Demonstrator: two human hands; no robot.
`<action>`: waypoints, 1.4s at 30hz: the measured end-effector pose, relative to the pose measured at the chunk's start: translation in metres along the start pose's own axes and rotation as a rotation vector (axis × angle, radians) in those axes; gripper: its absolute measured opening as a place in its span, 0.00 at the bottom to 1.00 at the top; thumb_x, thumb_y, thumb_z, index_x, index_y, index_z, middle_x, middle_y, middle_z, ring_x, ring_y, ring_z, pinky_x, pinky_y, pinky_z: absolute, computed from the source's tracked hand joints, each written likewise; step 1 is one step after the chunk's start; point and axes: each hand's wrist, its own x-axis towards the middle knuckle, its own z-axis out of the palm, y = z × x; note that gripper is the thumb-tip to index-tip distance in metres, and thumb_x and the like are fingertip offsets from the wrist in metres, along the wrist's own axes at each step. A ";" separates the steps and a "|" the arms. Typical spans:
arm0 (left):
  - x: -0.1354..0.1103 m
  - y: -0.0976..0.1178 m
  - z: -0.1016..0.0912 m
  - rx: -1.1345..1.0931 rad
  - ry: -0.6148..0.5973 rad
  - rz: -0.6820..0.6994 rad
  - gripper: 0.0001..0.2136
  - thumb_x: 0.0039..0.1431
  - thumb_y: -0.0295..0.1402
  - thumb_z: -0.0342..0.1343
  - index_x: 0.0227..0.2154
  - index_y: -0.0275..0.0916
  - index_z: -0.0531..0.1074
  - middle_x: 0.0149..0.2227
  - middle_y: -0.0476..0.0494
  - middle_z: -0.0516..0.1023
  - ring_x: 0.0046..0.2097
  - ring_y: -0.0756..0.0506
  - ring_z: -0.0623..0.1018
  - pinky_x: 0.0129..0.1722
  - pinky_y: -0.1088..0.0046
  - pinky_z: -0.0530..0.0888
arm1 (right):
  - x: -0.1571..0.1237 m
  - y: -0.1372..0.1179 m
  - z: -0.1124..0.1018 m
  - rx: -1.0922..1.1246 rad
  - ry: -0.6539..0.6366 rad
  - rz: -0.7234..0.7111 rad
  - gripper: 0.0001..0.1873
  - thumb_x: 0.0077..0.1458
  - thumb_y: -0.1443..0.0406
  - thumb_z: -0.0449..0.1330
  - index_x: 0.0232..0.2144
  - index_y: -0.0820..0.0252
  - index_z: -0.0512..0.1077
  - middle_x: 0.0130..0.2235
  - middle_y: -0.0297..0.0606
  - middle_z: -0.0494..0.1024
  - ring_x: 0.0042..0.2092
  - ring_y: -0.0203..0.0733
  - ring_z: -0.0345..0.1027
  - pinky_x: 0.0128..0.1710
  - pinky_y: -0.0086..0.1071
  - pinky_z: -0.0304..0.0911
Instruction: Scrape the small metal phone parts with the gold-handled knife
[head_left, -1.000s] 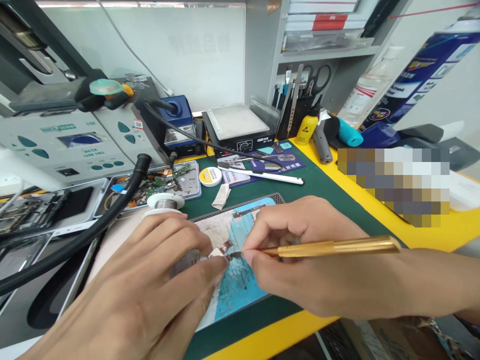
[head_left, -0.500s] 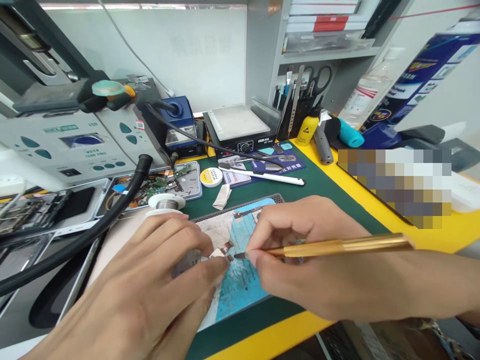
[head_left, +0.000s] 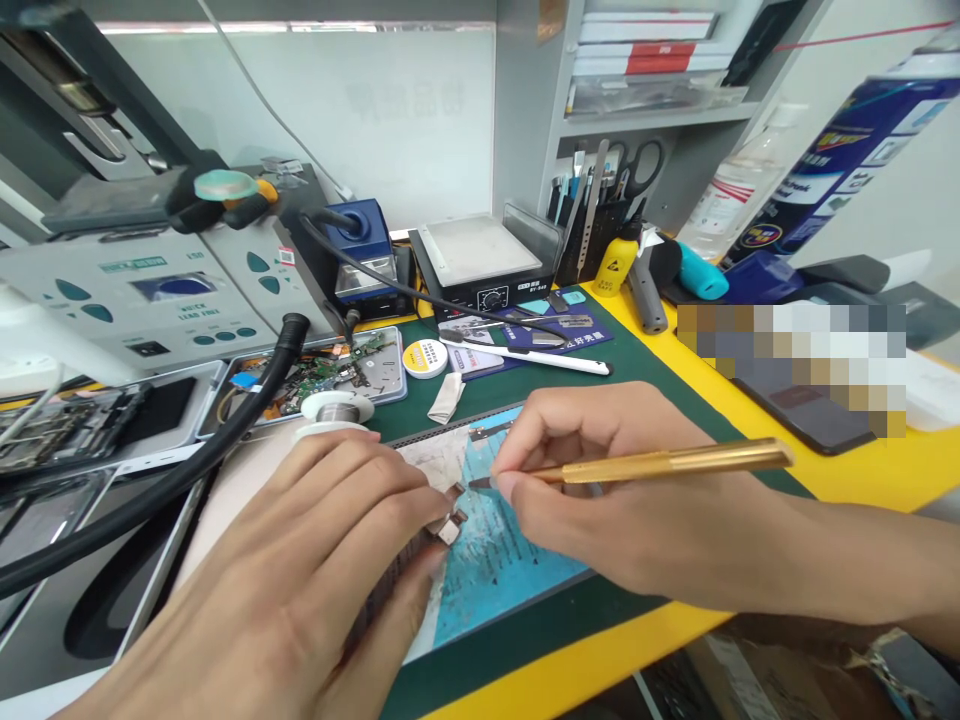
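My left hand point(head_left: 300, 570) is closed in a pinch on a small metal part point(head_left: 448, 523) held just above the blue work mat point(head_left: 502, 560). My right hand point(head_left: 622, 500) grips a gold-handled tool point(head_left: 675, 462) like a pen, its dark tip point(head_left: 480, 482) close beside the part and just above it. Both hands hover at the near edge of the green bench mat point(head_left: 637, 370). The rest of what my left fingers hold is hidden under them.
A black hose point(head_left: 187, 460) crosses at left beside a solder spool point(head_left: 334, 408). Behind stand a rework station point(head_left: 150, 290), a tray of circuit boards point(head_left: 322, 370), a hot plate point(head_left: 480, 255), a tool holder with scissors point(head_left: 600, 200) and a yellow bottle point(head_left: 613, 262). A phone point(head_left: 810, 400) lies right.
The tool's tip has lifted slightly and the handle now tilts higher. My left fingers have shifted the small part lower and turned it. The view moved a little.
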 end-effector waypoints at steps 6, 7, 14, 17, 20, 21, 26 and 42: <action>0.001 0.000 -0.006 0.041 -0.046 0.016 0.12 0.63 0.31 0.58 0.49 0.46 0.74 0.44 0.45 0.78 0.49 0.41 0.76 0.56 0.56 0.71 | 0.002 0.002 -0.001 -0.016 -0.006 -0.039 0.05 0.50 0.74 0.61 0.27 0.61 0.69 0.21 0.23 0.68 0.21 0.25 0.54 0.18 0.18 0.51; 0.001 0.000 -0.006 0.039 -0.049 0.024 0.12 0.63 0.31 0.58 0.49 0.46 0.74 0.44 0.45 0.78 0.49 0.40 0.76 0.56 0.56 0.71 | 0.002 0.001 -0.001 -0.016 -0.008 -0.029 0.05 0.50 0.74 0.61 0.27 0.61 0.69 0.21 0.23 0.68 0.22 0.25 0.54 0.18 0.18 0.51; 0.002 0.000 -0.005 0.027 -0.045 0.056 0.08 0.64 0.31 0.57 0.44 0.46 0.75 0.42 0.46 0.78 0.47 0.42 0.76 0.56 0.56 0.70 | 0.002 0.000 0.000 0.009 -0.043 0.031 0.05 0.49 0.74 0.61 0.28 0.61 0.70 0.22 0.24 0.68 0.22 0.27 0.55 0.18 0.20 0.52; 0.004 0.000 -0.006 0.030 -0.042 0.069 0.06 0.63 0.31 0.57 0.42 0.46 0.75 0.42 0.46 0.77 0.46 0.43 0.76 0.57 0.56 0.70 | 0.001 0.000 0.000 0.008 -0.044 0.041 0.04 0.49 0.73 0.61 0.28 0.61 0.71 0.21 0.25 0.68 0.21 0.27 0.54 0.17 0.21 0.52; 0.005 -0.001 -0.008 0.038 -0.060 0.083 0.06 0.63 0.31 0.57 0.42 0.46 0.75 0.42 0.46 0.77 0.46 0.42 0.75 0.56 0.55 0.70 | 0.001 -0.001 0.001 -0.005 -0.040 0.054 0.04 0.49 0.73 0.61 0.27 0.61 0.71 0.22 0.26 0.68 0.22 0.28 0.54 0.18 0.21 0.52; 0.005 -0.001 -0.008 0.040 -0.064 0.088 0.06 0.63 0.31 0.57 0.42 0.46 0.75 0.42 0.46 0.77 0.46 0.42 0.75 0.56 0.55 0.70 | 0.001 -0.002 0.001 -0.010 -0.036 0.059 0.04 0.49 0.73 0.61 0.27 0.61 0.72 0.22 0.26 0.69 0.22 0.28 0.55 0.18 0.21 0.52; 0.004 -0.001 -0.009 0.049 -0.063 0.100 0.05 0.64 0.32 0.57 0.42 0.46 0.75 0.42 0.45 0.77 0.47 0.41 0.75 0.56 0.54 0.70 | 0.002 -0.002 0.003 -0.030 -0.016 0.073 0.04 0.48 0.72 0.62 0.27 0.60 0.72 0.21 0.27 0.69 0.22 0.30 0.56 0.17 0.23 0.52; 0.003 -0.002 -0.006 0.044 -0.045 0.085 0.06 0.63 0.31 0.57 0.42 0.46 0.74 0.43 0.45 0.77 0.48 0.41 0.75 0.57 0.54 0.69 | 0.000 -0.006 0.001 -0.189 -0.021 0.032 0.03 0.51 0.70 0.61 0.27 0.60 0.74 0.23 0.29 0.74 0.22 0.31 0.61 0.19 0.23 0.57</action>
